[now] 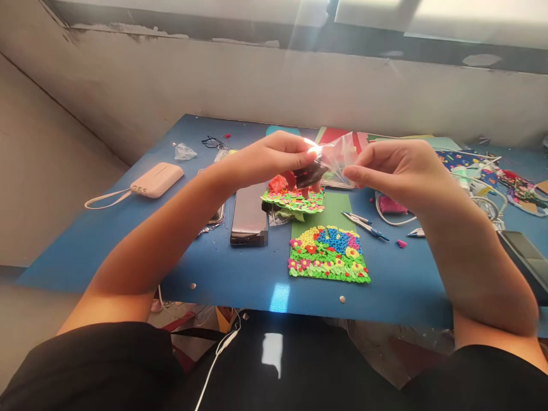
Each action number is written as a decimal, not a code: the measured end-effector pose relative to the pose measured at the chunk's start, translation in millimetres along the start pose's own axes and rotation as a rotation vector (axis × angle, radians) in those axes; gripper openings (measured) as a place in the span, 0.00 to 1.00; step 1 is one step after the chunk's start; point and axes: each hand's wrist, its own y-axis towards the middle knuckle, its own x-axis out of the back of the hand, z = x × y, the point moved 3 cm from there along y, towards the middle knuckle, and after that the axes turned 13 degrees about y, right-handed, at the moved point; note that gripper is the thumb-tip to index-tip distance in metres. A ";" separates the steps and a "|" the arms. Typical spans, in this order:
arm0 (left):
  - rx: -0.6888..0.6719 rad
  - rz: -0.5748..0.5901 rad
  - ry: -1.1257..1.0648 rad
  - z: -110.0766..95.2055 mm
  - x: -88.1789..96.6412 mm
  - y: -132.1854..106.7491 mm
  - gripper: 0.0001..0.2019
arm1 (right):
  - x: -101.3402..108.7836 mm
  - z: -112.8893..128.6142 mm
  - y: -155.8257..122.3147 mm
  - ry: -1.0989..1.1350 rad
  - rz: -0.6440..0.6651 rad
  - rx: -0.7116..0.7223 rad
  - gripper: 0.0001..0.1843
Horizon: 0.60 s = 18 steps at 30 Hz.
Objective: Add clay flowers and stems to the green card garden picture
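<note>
Nearest to us, a white cord [230, 341] hangs over the dark clothing of the person. Then the blue table [240, 291] begins, and close to its front edge lies a green card [329, 212], whose lower half is covered with a colourful flower mosaic [327, 257]. Left of this card we see a dark phone [248, 220], and to its right there are slim blue-and-white tools [366, 224], lying at a slant.

Above these things both hands are raised, and between them is the clear plastic bag [340, 157]. The left hand [293, 153] has thumb and finger pressed together on its left end; the right hand [396, 168] pinches the opposite edge. From the left grip the bag extends to the right – its long axis goes across, from hand to hand, and the loose clear part is nearer to the right hand. Something dark [309, 173] is at the left end, under the left fingers; because of the glare, we cannot say surely what it is.

Farther away, folded glasses [213, 142] rest near the back edge – and behind everything stands the pale wall [257, 80].
</note>
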 end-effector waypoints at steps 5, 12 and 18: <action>-0.024 -0.485 0.235 -5.6 0.9 -5.5 0.12 | -9.8 -1.4 -3.0 -0.038 -0.015 0.094 0.21; -0.090 -0.360 0.432 -27.7 -33.1 -13.5 0.19 | -27.9 -4.0 -7.1 -0.088 -0.017 0.117 0.25; -0.033 -0.363 0.458 -22.4 -27.3 -8.0 0.21 | -20.9 -2.4 -7.3 -0.191 -0.131 0.149 0.19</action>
